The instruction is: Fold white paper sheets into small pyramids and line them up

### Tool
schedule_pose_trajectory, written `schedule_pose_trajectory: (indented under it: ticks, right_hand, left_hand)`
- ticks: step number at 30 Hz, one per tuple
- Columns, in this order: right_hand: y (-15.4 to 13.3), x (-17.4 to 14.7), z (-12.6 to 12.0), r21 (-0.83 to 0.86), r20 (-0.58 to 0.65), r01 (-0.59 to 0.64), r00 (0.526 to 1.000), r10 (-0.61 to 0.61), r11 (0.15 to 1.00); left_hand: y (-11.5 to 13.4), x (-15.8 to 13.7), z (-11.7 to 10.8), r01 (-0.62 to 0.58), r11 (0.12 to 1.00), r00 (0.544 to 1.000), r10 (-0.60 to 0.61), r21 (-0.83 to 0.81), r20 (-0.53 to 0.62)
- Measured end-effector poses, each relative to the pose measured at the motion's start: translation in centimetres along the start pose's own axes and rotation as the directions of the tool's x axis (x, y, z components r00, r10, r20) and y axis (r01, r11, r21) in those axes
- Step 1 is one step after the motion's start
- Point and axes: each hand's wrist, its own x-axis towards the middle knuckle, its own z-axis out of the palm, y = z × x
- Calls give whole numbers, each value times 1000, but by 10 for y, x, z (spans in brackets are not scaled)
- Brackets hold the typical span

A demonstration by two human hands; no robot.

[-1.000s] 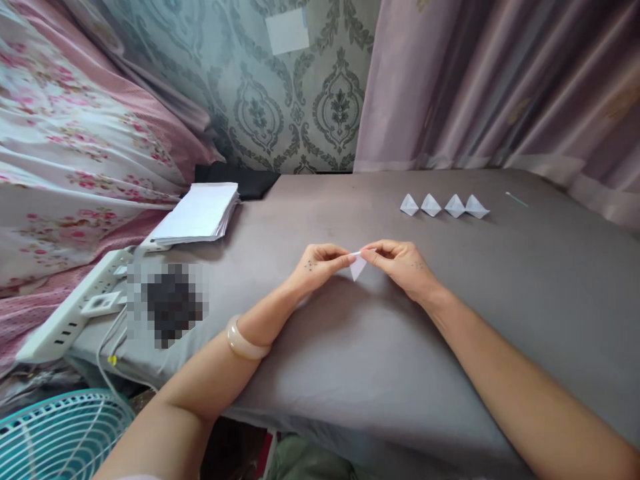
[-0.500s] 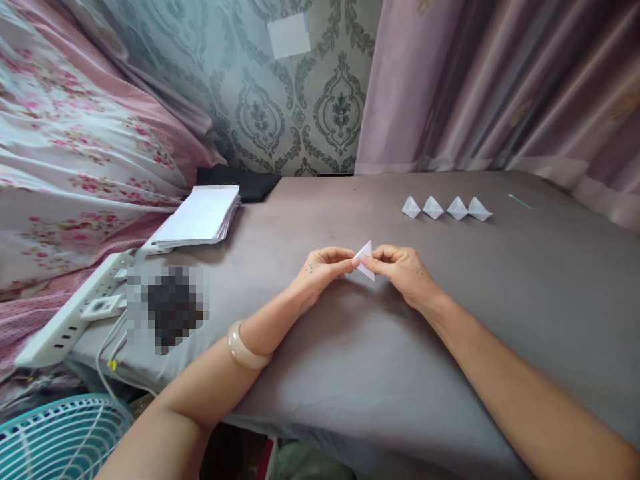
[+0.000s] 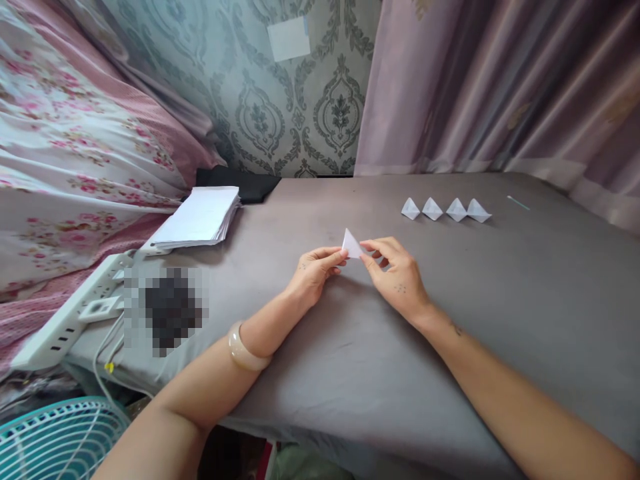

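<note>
A small white folded paper (image 3: 351,245), now a triangle with its point up, is held just above the grey cloth. My left hand (image 3: 320,270) pinches its lower left corner between thumb and fingers. At its right corner is my right hand (image 3: 395,270), thumb and index finger closed about the edge, the other fingers loosely curled. Several white paper boats (image 3: 432,209) stand in a row farther back on the right, apart from both hands.
A stack of white paper (image 3: 200,217) lies at the back left, beside a black item (image 3: 260,185). A white power strip (image 3: 60,327) with cables runs along the left edge. A thin cotton swab-like stick (image 3: 519,203) lies at the far right. A turquoise fan (image 3: 60,433) stands lower left.
The folded paper has turned from pointing sideways to pointing up and moved slightly left. My right hand has shifted its grip to the right corner, its fingers spread more.
</note>
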Motion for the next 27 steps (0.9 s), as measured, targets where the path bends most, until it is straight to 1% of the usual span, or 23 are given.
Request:
schedule_pose_trajectory:
  ticks: [4,8,11,14,19,22,24,27]
  right_hand:
    - [0,-3,1,-79,38,39,999,-36,996]
    - [0,-4,2,-143,61,73,996,-65,987]
    - [-2,-5,2,-107,67,48,997,-41,993]
    - [-4,-6,4,-54,67,12,998,-8,998]
    - [-6,-8,6,-35,81,-11,997,14,999]
    - [-8,-7,6,11,76,-74,994,73,997]
    - [-9,-4,6,63,81,-172,983,167,983]
    - [-7,-2,5,139,111,-314,947,301,939]
  left_hand:
    - [-2,-2,1,-38,998,999,37,48,21]
    - [-3,-4,1,-116,979,993,118,168,-6]
    - [-2,-5,1,-166,957,984,178,238,-29]
    - [-2,-6,2,-172,949,980,192,265,-53]
    - [-4,-5,1,-178,936,970,219,302,-105]
    - [-5,-5,1,-211,919,963,254,334,-91]
    - [-6,-6,1,-256,892,954,296,372,-52]
    - [-6,-9,3,-321,842,935,355,434,3]
